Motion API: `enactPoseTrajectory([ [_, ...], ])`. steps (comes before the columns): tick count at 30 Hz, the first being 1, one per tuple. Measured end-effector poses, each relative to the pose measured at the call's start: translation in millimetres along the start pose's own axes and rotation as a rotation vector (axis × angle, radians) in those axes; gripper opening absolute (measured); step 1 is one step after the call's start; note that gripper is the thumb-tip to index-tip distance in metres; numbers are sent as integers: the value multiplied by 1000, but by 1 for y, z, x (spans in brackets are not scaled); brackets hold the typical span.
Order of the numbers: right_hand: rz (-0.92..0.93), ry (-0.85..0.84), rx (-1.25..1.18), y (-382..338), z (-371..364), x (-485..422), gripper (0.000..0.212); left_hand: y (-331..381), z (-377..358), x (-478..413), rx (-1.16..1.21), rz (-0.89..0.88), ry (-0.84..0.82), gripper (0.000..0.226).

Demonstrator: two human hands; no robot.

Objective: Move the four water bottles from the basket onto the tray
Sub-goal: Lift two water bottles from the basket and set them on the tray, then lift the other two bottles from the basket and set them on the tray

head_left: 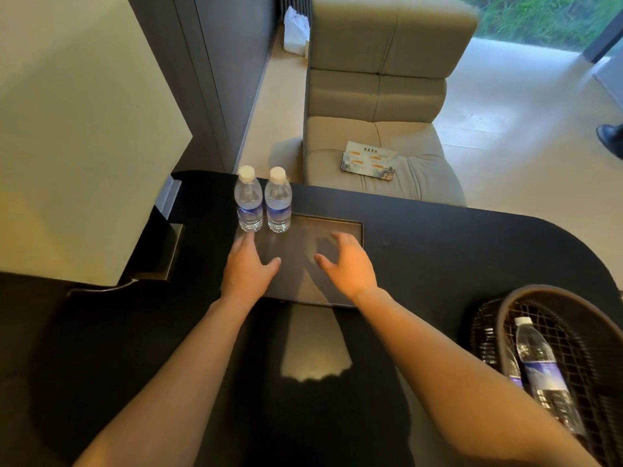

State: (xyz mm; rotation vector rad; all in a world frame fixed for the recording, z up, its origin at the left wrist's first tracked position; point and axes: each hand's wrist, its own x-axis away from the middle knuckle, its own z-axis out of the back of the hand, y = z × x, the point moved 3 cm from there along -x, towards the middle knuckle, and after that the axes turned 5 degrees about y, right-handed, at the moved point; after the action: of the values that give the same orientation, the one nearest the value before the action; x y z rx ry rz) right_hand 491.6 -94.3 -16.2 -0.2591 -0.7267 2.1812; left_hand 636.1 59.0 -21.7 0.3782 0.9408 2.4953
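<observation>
— Head view first: where do things stand?

— Both my hands hover empty over the flat dark rectangular tray [340, 227]. My left hand [247, 267] has its fingers spread loose, tips just short of the nearer clear plastic water bottle with the white cap and blue label [248, 200]. My right hand [349, 264] is cupped with fingers apart, holding nothing. A second matching clear bottle [278, 201] stands upright just right of the first, both at the tray's far left corner, ahead of my left fingertips.

— So half done?

— I'd judge so. Two stand on the tray; off to my right, well behind my right hand, the dark woven wire basket [499, 315] has one blue-labelled bottle lying on its side [539, 365], and what looks like another [513, 369] tucked beside it, mostly hidden.

— Next move?

— Probably swinging my right hand back and rightward into the basket, closing round the lying bottle's middle, then standing it upright on the bare tray surface without knocking the pair.
</observation>
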Motion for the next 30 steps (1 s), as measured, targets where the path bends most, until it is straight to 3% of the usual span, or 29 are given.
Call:
enactPoseTrajectory([
  [2, -13, -15, 43, 24, 19, 33, 61, 10, -13, 41, -56, 13, -68, 78],
  [8, -59, 9, 187, 109, 86, 140, 57, 60, -67, 171, -106, -115, -223, 58],
  [15, -193, 50, 197, 214, 170, 240, 46, 129, -138, 294, -76, -230, -388, 50],
  [18, -271, 56, 161, 253, 197, 271, 34, 156, -166, 327, -80, -254, -467, 50],
  [22, -349, 73, 137, 295, 225, 296, 43, 197, -201, 356, -81, -289, -531, 46],
  [25, -401, 64, 136, 325, 236, 300, 38, 223, -227, 368, -53, -253, -609, 30],
  [30, -458, 26, 89, 364, 245, 283, 35, 250, -275, 367, -16, -168, -664, 29],
])
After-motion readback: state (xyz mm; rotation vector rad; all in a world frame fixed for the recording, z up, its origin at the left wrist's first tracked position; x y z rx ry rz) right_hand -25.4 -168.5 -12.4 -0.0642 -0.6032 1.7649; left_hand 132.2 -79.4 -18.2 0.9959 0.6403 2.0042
